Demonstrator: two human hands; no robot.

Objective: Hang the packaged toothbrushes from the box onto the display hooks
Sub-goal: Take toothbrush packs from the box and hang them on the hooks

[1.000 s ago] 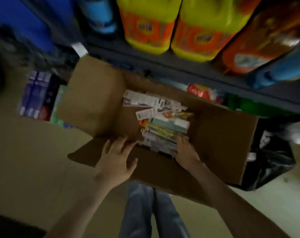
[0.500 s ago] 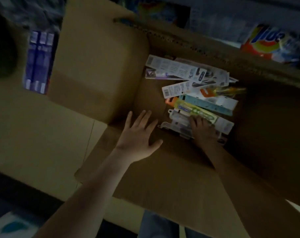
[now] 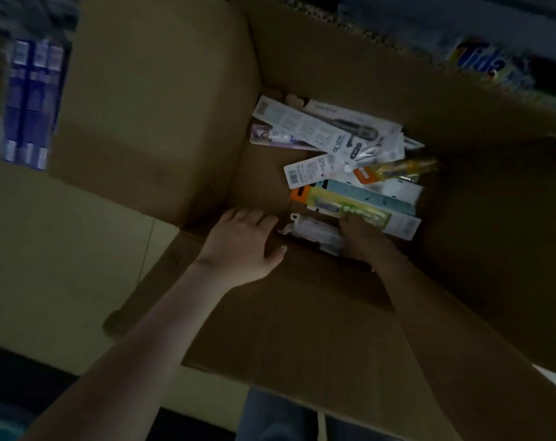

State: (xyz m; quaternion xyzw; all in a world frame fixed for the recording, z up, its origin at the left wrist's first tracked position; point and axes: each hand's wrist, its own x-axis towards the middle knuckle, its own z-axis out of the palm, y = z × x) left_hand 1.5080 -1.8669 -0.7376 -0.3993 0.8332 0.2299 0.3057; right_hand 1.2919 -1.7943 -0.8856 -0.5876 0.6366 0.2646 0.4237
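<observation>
Head view: right fingers (image 3: pixel 350 223) touch the clear toothbrush pack (image 3: pixel 311 232).

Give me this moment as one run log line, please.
left hand: on near edge of brown cardboard box | right hand: inside box, at clear plastic toothbrush pack, grip unclear | other packs: piled behind it

Tide pack (image 3: pixel 489 65), blue boxes (image 3: pixel 31 103) (perhaps toothpaste)
</observation>
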